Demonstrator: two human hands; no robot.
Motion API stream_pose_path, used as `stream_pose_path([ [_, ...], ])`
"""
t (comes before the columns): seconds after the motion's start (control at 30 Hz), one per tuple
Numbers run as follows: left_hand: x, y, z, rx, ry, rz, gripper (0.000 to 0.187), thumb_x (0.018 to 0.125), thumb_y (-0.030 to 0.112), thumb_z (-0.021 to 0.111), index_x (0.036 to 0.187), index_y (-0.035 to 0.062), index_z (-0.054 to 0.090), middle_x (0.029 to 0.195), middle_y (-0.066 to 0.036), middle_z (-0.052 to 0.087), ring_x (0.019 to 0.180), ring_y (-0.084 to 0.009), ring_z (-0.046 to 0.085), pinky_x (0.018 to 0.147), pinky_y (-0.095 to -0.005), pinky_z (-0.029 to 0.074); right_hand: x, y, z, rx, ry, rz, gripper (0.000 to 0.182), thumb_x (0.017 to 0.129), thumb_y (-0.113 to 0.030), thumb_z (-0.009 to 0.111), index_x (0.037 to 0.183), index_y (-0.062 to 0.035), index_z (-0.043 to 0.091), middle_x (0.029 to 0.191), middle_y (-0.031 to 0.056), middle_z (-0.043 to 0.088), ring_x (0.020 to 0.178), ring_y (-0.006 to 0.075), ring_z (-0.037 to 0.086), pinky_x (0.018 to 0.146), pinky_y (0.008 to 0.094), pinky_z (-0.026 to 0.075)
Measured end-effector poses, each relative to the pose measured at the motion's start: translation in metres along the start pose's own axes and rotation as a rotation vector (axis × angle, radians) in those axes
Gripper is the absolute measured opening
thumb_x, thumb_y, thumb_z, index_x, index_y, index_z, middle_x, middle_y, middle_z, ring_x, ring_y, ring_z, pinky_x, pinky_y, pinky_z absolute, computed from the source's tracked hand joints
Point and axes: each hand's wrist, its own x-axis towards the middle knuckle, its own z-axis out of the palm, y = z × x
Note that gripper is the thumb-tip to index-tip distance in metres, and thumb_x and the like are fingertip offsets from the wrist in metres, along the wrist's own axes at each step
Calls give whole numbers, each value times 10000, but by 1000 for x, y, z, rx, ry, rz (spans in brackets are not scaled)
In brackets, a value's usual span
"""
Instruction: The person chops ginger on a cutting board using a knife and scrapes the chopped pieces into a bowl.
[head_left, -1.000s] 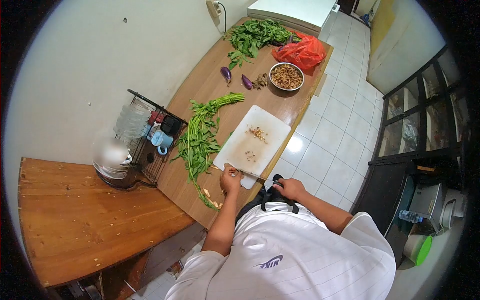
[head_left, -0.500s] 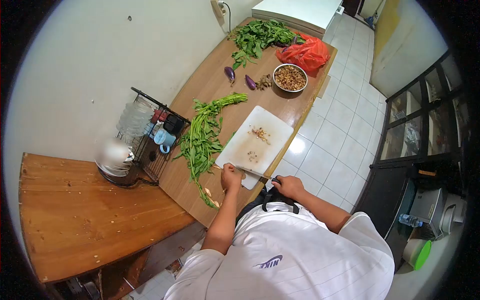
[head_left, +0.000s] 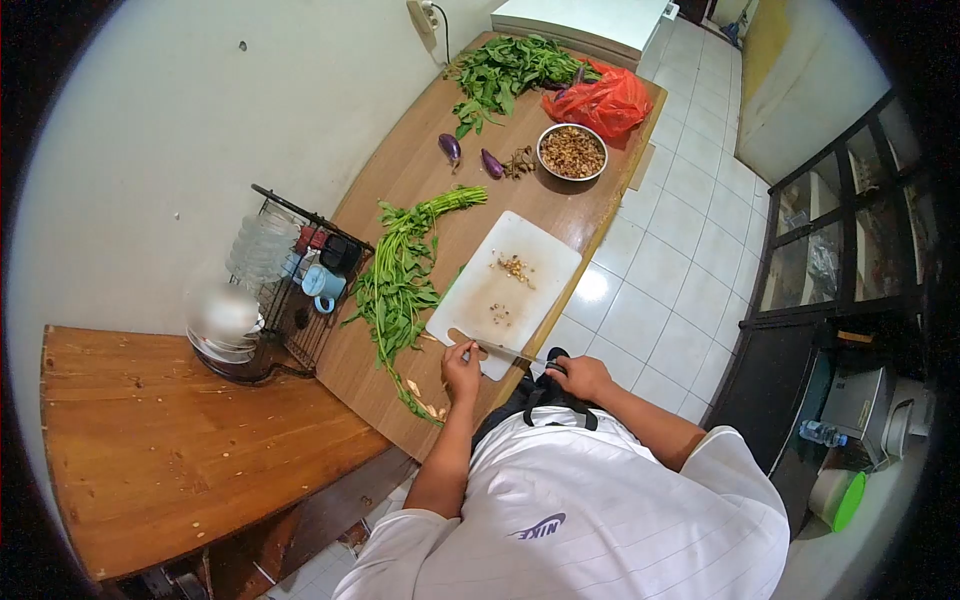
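Note:
My right hand (head_left: 582, 377) is wrapped round the black handle of a knife (head_left: 520, 355), its blade pointing left across the near end of the white cutting board (head_left: 550, 245). At the board's near left corner, my left hand (head_left: 461, 370) is closed with fingertips pinched close to the blade's tip. Whatever sits in that pinch is too small to make out. On the board lie a small heap of brownish chopped bits (head_left: 514, 268) and a fainter scatter of bits (head_left: 499, 314) nearer to me. Pale scraps (head_left: 430, 411) rest on the table beside my left wrist.
Left of the board lies a bunch of leafy greens (head_left: 400, 270). Farther back are two eggplants (head_left: 491, 163), a metal bowl of brown pieces (head_left: 572, 153), a red plastic bag (head_left: 605, 104) and more greens (head_left: 510, 75). A dish rack (head_left: 300, 340) stands at the left.
My left fingers have shifted from a curled grip to a pinch near the blade tip. The knife stays in my right hand, turned slightly. The whole view has moved a little.

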Motion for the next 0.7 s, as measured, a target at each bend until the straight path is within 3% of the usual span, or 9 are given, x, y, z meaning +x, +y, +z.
stream_pose_path([
  [0.03,-1,5,-3,-136,8,-142,234,905,244,798,1029,46,796,969,-81,667,897,-220,631,796,-342,528,1,0,2,-3,3,-17,512,1003,-610,494,1122,-154,694,915,193,739,886,410,714,757,531,557],
  [0.23,1,8,-16,-156,20,-296,231,912,269,786,1007,59,786,973,-71,681,901,-236,658,812,-352,531,4,-9,2,-5,-8,-49,503,1003,-599,500,1053,-135,689,886,197,737,861,411,714,746,532,555],
  [0.37,14,17,-19,-64,-20,-212,211,893,261,798,973,67,789,997,-76,687,873,-249,658,814,-365,528,5,-9,1,8,6,-37,490,1005,-584,505,1047,-133,690,880,195,737,858,408,714,745,533,555],
  [0.43,24,24,-19,11,-108,-22,164,852,233,808,933,90,801,1028,-75,693,916,-263,650,856,-387,523,5,-7,3,13,15,-31,489,1006,-583,504,1045,-133,690,881,194,737,859,409,714,746,534,555],
  [0.53,36,38,-13,86,-175,52,143,832,217,791,936,124,821,1060,-62,694,991,-271,636,918,-402,514,6,-5,4,17,32,-25,485,1005,-581,506,1046,-134,690,884,191,739,860,410,714,748,536,554],
  [0.7,47,55,-13,101,-201,-19,163,826,187,769,970,146,833,1077,-63,680,1050,-278,610,956,-398,500,7,-6,1,30,45,17,476,1004,-577,512,1061,-140,691,903,191,741,873,408,715,761,533,557],
])
